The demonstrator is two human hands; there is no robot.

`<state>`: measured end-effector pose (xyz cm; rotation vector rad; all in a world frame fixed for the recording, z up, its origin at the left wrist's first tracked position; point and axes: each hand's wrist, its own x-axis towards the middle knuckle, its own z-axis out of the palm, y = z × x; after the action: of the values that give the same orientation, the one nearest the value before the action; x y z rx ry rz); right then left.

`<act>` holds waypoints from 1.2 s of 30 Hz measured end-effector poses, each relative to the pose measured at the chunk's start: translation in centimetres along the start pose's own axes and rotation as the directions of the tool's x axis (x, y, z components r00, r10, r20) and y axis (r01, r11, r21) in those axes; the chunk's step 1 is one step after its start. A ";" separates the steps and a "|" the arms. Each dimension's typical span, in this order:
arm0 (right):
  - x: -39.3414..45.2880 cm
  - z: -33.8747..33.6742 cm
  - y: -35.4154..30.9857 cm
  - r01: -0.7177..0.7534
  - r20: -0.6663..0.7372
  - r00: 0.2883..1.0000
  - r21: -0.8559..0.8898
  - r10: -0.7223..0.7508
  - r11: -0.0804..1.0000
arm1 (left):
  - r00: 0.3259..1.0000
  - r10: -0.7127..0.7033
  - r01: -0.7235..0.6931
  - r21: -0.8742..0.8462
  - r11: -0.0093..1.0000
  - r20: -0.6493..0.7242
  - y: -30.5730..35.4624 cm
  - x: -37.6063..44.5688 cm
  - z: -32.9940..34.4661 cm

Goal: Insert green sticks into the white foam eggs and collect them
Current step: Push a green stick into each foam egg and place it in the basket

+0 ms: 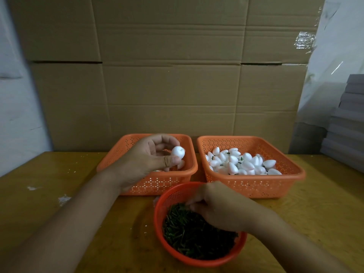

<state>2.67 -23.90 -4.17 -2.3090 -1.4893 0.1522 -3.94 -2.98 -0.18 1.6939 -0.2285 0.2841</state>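
My left hand (151, 156) hovers over the left orange basket (189, 170) and pinches a white foam egg (177, 151) between thumb and fingertips. My right hand (218, 205) reaches down into the round red basket (157, 211), fingertips in the pile of short green sticks (193, 237); whether it holds one is hidden. The right orange basket (254, 186) holds several white foam eggs (242, 162), some with dark stick ends showing between them.
The baskets stand on a yellowish wooden table (59, 194) scattered with white foam crumbs. A large cardboard sheet (173, 75) closes off the back. Grey stacked boards (346, 125) stand at the right edge.
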 end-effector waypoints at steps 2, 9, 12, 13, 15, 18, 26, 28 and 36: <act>0.1 -0.5 -0.1 -0.012 -0.066 0.998 0.136 0.021 0.991 | 1.000 0.005 -0.005 0.004 1.000 -0.004 0.0 0.0 -0.2; -0.2 -2.1 -0.3 0.038 -0.148 0.977 0.833 0.156 0.553 | 1.000 0.017 -0.017 -0.059 0.998 0.000 -0.1 0.1 -0.4; -0.2 -2.3 -0.1 0.045 -0.146 0.977 0.853 0.155 0.519 | 1.000 0.023 -0.022 -0.047 0.999 0.014 -0.2 0.1 -0.5; -0.1 -2.3 0.0 0.040 -0.147 0.976 0.847 0.160 0.530 | 1.000 0.020 -0.019 -0.037 0.999 0.016 -0.2 0.1 -0.6; 0.2 -2.3 0.0 0.025 -0.155 0.971 0.826 0.184 0.564 | 1.000 0.011 -0.011 -0.018 1.000 0.015 -0.3 0.2 -0.6; 0.4 -2.1 0.0 0.010 -0.156 0.966 0.821 0.207 0.571 | 1.000 -0.004 0.004 0.002 1.000 0.013 -0.3 0.2 -0.6; 0.2 -1.8 -0.5 0.075 -0.391 0.892 0.623 0.227 0.779 | 1.000 -0.013 0.013 0.046 0.999 0.004 -0.1 0.0 -0.5; 0.3 -1.7 -0.4 0.084 -0.416 0.879 0.615 0.232 0.784 | 1.000 -0.007 0.007 0.014 1.000 -0.007 -0.1 0.0 -0.4; 0.3 -1.8 -0.4 0.067 -0.414 0.877 0.608 0.244 0.791 | 1.000 0.010 -0.009 -0.091 0.996 0.017 -0.4 0.0 -0.7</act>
<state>3.05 -23.97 -2.32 -1.7152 -0.8963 0.0664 -3.84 -2.24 -0.44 1.6061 -0.2590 0.2620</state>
